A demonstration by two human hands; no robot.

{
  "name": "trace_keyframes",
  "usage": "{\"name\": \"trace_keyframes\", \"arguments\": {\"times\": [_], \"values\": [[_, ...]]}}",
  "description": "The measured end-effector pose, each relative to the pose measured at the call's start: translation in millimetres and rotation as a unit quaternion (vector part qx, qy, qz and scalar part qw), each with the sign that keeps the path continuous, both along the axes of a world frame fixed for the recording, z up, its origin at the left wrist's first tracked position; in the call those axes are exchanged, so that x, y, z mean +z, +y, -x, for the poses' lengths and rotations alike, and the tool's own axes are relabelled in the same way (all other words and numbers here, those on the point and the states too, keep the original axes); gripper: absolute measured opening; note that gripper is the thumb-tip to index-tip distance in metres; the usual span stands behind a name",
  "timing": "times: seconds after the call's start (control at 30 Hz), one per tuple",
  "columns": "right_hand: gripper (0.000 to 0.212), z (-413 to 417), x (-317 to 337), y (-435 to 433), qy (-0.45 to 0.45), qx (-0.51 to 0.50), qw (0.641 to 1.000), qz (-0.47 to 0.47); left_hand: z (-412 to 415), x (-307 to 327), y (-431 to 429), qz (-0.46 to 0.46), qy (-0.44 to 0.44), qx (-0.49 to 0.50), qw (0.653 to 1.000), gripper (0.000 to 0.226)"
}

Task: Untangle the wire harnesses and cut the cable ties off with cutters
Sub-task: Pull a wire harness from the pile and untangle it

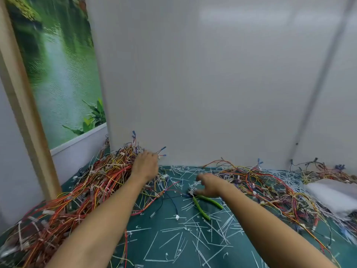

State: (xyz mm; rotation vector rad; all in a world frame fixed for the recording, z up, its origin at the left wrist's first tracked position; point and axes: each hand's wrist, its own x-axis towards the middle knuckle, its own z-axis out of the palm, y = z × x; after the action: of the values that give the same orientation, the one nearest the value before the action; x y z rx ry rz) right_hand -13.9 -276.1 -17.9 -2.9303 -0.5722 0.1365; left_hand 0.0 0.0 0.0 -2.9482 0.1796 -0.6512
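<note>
Roundabout, a smooth white wall panel (212, 84) closed off the back of the green worktop (170, 238), with a waterfall poster (58, 74) at upper left and a pale stack (332, 196) at right. Thin white cut ties (202, 235) littered the lower middle. The harness pile (77, 190), a tangle of red, orange and yellow wires banded with ties, filled the lower left. A second tangle (270, 186) sprawled at right. The left hand (145, 165) reached into the harness pile with its fingers buried, so its grip could not be told. The right hand (207, 185) hovered, grip slack and spread, over the green-handled cutters (204, 206), whose handles lay splayed.
</note>
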Motion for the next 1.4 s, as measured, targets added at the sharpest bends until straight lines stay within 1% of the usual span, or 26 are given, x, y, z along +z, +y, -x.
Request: {"name": "trace_keyframes", "arguments": {"times": [0.1,0.17,0.23,0.27,0.33,0.37,0.4,0.5,0.57,0.63,0.73,0.83,0.9,1.0,1.07,1.13,1.17,1.23,1.3,1.33,1.4], "values": [[0.074,4,-18,0,0.054,-0.036,0.997,0.039,-6,18,14,0.044,-0.010,0.079,0.996,0.036],[0.071,6,-29,2,0.069,-0.054,0.995,0.039,-9,28,23,0.074,0.007,0.106,0.992,0.038],[0.063,6,-34,5,0.064,-0.055,0.996,0.032,-7,30,28,0.121,0.035,0.116,0.985,0.033],[0.060,5,-34,7,0.057,-0.055,0.996,0.034,-8,31,31,0.124,0.057,0.121,0.983,0.032],[0.057,4,-36,11,0.051,-0.061,0.996,0.045,-9,32,35,0.111,0.121,0.141,0.976,0.037],[0.056,4,-35,12,0.047,-0.064,0.995,0.054,-8,30,35,0.098,0.135,0.145,0.975,0.039],[0.055,3,-35,12,0.041,-0.066,0.995,0.065,-9,27,36,0.087,0.127,0.139,0.978,0.040],[0.053,0,-34,6,0.035,-0.082,0.992,0.085,-9,17,42,0.077,0.045,0.126,0.988,0.037],[0.051,-3,-33,0,0.032,-0.099,0.990,0.095,-7,15,44,0.062,0.052,0.145,0.986,0.033],[0.048,-2,-32,-3,0.028,-0.112,0.988,0.105,-5,14,44,0.046,0.074,0.158,0.984,0.034],[0.041,-2,-29,0,0.033,-0.119,0.986,0.115,-2,15,44,0.023,0.090,0.145,0.985,0.031],[0.043,-3,-19,14,0.037,-0.109,0.991,0.074,0,17,38,0.024,0.115,0.116,0.986,0.034],[0.048,-2,-8,26,0.035,-0.085,0.996,0.020,3,18,30,0.056,0.109,0.085,0.989,0.038],[0.053,2,16,45,0.015,-0.024,0.997,-0.075,13,31,14,0.145,0.045,0.003,0.988,0.032],[0.051,5,32,57,-0.008,0.017,0.991,-0.133,21,49,2,0.198,-0.019,-0.047,0.979,0.019],[0.051,8,44,66,-0.021,0.045,0.987,-0.151,25,70,-5,0.212,-0.057,-0.044,0.975,0.008],[0.051,10,48,71,-0.023,0.054,0.988,-0.146,27,78,-6,0.206,-0.053,-0.023,0.977,0.007],[0.051,14,52,80,-0.017,0.065,0.989,-0.135,29,86,-5,0.170,0.002,0.046,0.984,0.016],[0.053,19,52,87,0.000,0.071,0.990,-0.123,30,83,0,0.105,0.088,0.118,0.984,0.025],[0.054,21,51,91,0.004,0.074,0.991,-0.114,31,77,3,0.076,0.134,0.145,0.977,0.031],[0.056,23,48,98,0.008,0.079,0.992,-0.094,30,62,9,0.057,0.205,0.180,0.960,0.045]]}}
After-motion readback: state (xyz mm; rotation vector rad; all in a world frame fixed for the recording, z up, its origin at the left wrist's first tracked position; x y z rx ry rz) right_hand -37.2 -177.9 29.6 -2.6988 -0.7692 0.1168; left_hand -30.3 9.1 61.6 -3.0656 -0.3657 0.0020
